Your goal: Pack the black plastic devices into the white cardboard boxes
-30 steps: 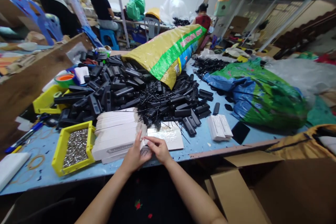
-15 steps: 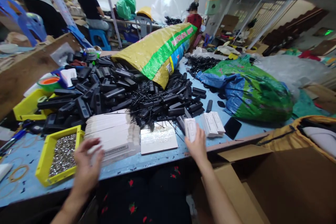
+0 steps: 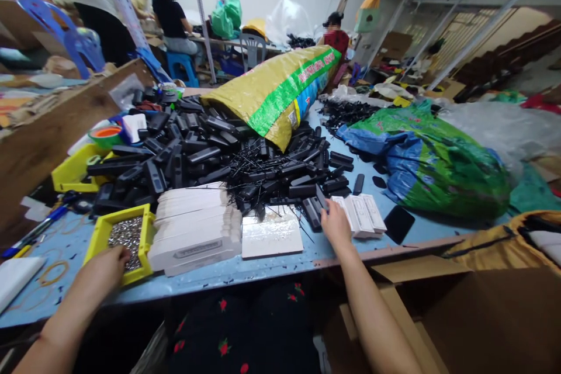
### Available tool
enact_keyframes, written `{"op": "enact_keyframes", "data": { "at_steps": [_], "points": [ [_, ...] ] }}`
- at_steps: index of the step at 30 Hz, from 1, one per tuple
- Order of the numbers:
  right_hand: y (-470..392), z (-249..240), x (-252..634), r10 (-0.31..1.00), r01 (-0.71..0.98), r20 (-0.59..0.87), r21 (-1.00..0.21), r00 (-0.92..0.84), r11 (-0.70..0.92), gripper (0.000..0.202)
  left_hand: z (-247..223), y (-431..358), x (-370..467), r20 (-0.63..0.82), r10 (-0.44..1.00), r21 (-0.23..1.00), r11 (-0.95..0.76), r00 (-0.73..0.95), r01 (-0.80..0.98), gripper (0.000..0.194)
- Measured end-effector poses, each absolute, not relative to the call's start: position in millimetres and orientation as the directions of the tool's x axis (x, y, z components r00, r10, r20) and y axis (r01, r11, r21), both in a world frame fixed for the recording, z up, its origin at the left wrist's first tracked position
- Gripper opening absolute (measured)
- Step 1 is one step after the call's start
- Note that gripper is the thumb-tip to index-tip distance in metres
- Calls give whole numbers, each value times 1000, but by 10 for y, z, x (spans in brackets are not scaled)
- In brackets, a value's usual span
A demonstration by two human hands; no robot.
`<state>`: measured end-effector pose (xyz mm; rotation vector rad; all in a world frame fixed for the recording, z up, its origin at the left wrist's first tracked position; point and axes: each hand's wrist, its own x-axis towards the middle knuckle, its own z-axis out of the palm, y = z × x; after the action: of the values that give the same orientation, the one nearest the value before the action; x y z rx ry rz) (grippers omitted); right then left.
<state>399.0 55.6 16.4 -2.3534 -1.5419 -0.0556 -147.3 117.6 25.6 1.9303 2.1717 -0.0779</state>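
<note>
My left hand [image 3: 107, 269] dips its curled fingertips into a yellow bin [image 3: 90, 245] of small metal parts [image 3: 125, 234]; what they pinch is hidden. My right hand [image 3: 337, 225] is closed at the fingertips around the edge of a black plastic casing [image 3: 322, 196], beside another black casing [image 3: 312, 211]. Right of that hand stand small white printed stacks [image 3: 362, 216], side by side. Between my hands lie a long row of white cards [image 3: 188, 228] and a white block with a shiny clear top [image 3: 272, 234].
A large heap of black casings [image 3: 205, 155] and thin black rods [image 3: 254, 166] covers the table's middle. Behind it lies a yellow-green sack [image 3: 272, 90]. A green-blue bag [image 3: 438, 152] sits at right, an open cardboard box [image 3: 495, 315] below. Other people work farther back.
My right hand has let go of a white stack, now beside the others, and moved to the black casing. My left hand has gone from the cards into the yellow bin. The view has shifted.
</note>
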Motion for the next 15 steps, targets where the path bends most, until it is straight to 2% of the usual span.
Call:
{"op": "enact_keyframes", "data": {
  "at_steps": [3, 5, 7, 9, 11, 13, 15],
  "points": [
    [654, 130, 3836, 906, 863, 48, -327, 421, -384, 40, 353, 1144, -1431, -104, 993, 104, 72, -61, 992, 30],
    [669, 96, 3826, 884, 814, 14, -397, 467, -424, 47, 357, 1139, -1413, -69, 997, 107, 33, -25, 994, 26],
    [612, 90, 3872, 850, 697, -13, -565, 527, -441, 54, 322, 1142, -1406, -101, 995, 134, 5, 9, 991, 21],
    [491, 123, 3912, 821, 449, -90, -800, 564, -397, 60, 290, 1145, -1413, -159, 987, 144, 0, 23, 990, 20],
    [342, 183, 3885, 852, 102, -191, -957, 487, -272, 60, 301, 1138, -1431, -180, 983, 130, 4, 20, 991, 25],
    [211, 242, 3766, 914, -217, -239, -961, 328, -173, 52, 368, 1117, -1439, -137, 990, 165, 10, 13, 986, 30],
    [131, 282, 3569, 935, -418, -252, -899, 250, -131, 45, 466, 1073, -1389, -13, 998, 270, 57, -55, 961, 31]
  ]
}}
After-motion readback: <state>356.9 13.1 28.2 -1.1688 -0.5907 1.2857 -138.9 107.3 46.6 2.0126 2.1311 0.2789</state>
